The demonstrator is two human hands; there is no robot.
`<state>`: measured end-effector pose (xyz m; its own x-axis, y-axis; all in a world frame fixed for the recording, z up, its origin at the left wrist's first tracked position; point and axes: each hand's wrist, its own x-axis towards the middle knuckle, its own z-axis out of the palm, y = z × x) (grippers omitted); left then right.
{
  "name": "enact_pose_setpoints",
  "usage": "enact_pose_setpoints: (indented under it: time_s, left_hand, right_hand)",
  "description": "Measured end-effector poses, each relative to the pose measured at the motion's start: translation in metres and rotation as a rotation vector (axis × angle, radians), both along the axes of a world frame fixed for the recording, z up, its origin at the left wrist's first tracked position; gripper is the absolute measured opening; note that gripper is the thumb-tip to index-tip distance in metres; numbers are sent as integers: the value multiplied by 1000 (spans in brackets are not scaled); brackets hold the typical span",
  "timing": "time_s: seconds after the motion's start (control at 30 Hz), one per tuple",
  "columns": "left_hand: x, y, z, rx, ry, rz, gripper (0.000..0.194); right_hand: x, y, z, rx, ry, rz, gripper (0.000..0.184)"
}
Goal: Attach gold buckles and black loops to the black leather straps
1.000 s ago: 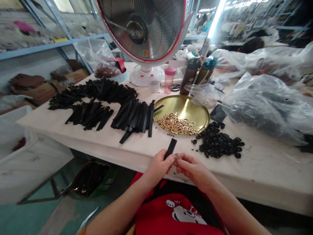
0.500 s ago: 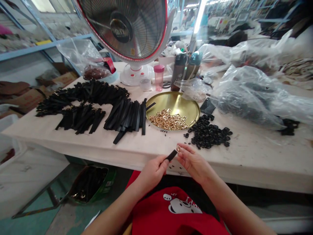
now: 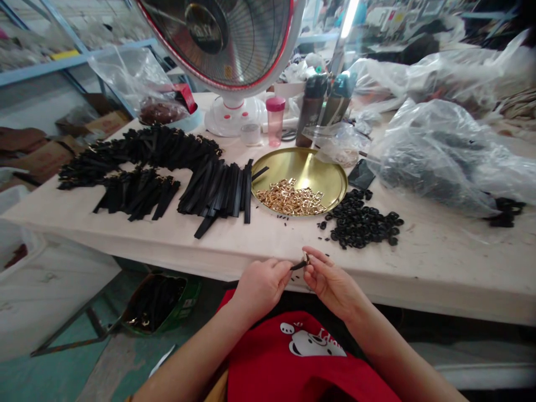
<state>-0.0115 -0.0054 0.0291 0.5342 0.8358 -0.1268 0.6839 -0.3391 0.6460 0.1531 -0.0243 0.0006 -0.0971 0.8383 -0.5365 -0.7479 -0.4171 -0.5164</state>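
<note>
One strap [image 3: 298,266], gripped by left hand [image 3: 263,285], is apparently being threaded into buckle [image 3: 305,257], pinched at two o'clock by right hand [image 3: 333,285]; pull-through seems required.

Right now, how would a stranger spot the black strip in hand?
From the big fan come past the golden tray to the near table edge. There the black strip runs from left hand toward right hand, held, unlike the piled strips.

On the red clothing [image 3: 268,371], pale lettering [image 3: 325,334] beside a cartoon bear [image 3: 312,345] seems to begin "Id"; the rest is unclear. The name on the hub [image 3: 206,28] of the fan [image 3: 255,53] is too blurred to read, as are the fan's yellow sticker [image 3: 228,71] and the print on the green container [image 3: 191,296].
</note>
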Motion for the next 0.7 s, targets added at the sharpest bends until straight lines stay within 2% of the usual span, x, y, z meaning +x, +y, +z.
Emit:
enact_pose_setpoints:
  time_s: [0.17, 0.43, 0.6, 0.7]
  left_hand:
    - [2, -2, 1, -81, -125, 20, 29]
    - [12, -9, -6, -461, -405, 148, 12]
    - [7, -10, -10, -686, -515, 142, 17]
    - [7, -11, -12, -748, -581, 171, 18]
  right_hand:
    - [-8, -6, -2, 53, -57, 1, 27]
    - [-23, -25, -14, 219, -310, 68, 14]
    - [-26, -30, -15, 249, -409, 80, 14]
    - [-24, -29, -13, 256, -405, 94, 13]
